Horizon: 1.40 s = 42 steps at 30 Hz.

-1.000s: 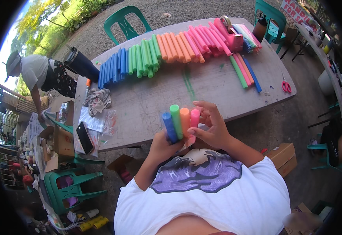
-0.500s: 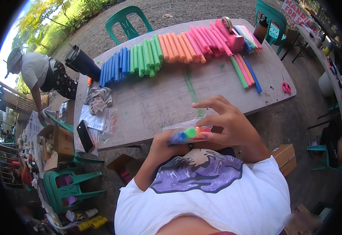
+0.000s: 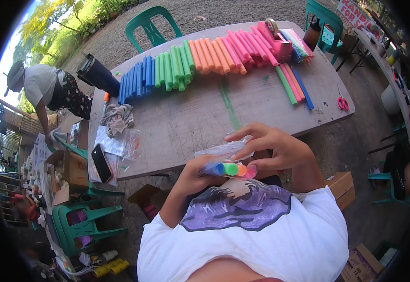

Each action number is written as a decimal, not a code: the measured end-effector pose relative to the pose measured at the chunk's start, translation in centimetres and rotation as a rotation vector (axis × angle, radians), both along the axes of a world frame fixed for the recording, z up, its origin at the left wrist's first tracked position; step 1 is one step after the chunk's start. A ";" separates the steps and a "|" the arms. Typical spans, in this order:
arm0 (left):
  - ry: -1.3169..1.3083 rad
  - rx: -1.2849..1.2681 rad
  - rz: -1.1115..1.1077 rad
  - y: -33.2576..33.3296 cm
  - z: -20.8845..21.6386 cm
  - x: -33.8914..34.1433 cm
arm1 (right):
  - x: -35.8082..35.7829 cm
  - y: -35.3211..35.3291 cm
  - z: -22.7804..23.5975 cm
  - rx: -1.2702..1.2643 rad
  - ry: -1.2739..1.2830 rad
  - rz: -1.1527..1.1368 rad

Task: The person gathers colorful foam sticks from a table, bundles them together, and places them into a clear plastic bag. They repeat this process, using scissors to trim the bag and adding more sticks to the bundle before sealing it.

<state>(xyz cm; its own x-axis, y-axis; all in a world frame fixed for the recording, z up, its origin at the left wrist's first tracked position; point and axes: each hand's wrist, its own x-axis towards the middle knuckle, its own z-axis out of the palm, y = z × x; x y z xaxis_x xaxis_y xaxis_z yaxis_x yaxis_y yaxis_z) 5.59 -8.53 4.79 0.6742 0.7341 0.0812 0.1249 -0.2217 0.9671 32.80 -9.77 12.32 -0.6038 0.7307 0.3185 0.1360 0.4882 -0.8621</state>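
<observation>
- Gripping a bundle of four coloured sticks, blue, green, orange and pink from left to right, the left hand closes around its blue side; that hand's fingertips are hidden behind it.
- Clear plastic wraps the blue stick, and a clear plastic sheet shows just beyond the bundle.
- On the right hand, the thumb lies against the pink end while the index and middle fingers reach out, well apart from the thumb; whether their tips touch the plastic, I cannot tell.
- Both forearms angle inward in front of the white shirt, the right wrist bent so the hand arches over the bundle from the right.
- The bundle sits by the near edge of the desk, its round ends facing up toward the head.
- Across the desk lies a row of similar sticks; scissors rest near the right edge.
</observation>
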 end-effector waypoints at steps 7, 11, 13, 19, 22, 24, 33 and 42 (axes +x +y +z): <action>-0.051 -0.002 -0.042 0.3 -0.3 -0.3 | -0.3 0.3 -0.9 -0.016 0.063 0.069; -0.021 -0.151 -0.060 0.2 0.4 -0.2 | -0.7 -0.2 -0.3 -0.022 0.055 -0.080; -0.049 -0.312 -0.073 0.1 0.1 -0.1 | -1.2 -0.6 -0.6 0.069 0.037 -0.230; -0.042 -0.398 -0.096 -0.4 0.6 0.6 | -0.8 -0.5 -0.3 0.256 0.096 -0.515; -0.034 -0.402 -0.069 -0.5 0.1 0.6 | 0.0 -0.1 -0.6 0.336 0.071 -0.563; -0.032 -0.401 -0.045 -0.4 -0.4 0.4 | 1.0 -0.1 -0.2 0.385 0.023 -0.700; -0.084 -0.417 -0.049 0.1 -1.2 0.2 | 28.7 -1.7 -12.8 0.102 -1.027 -1.891; -0.059 -0.420 -0.023 0.6 -1.6 0.2 | 27.1 -1.6 -12.7 0.115 -0.894 -1.906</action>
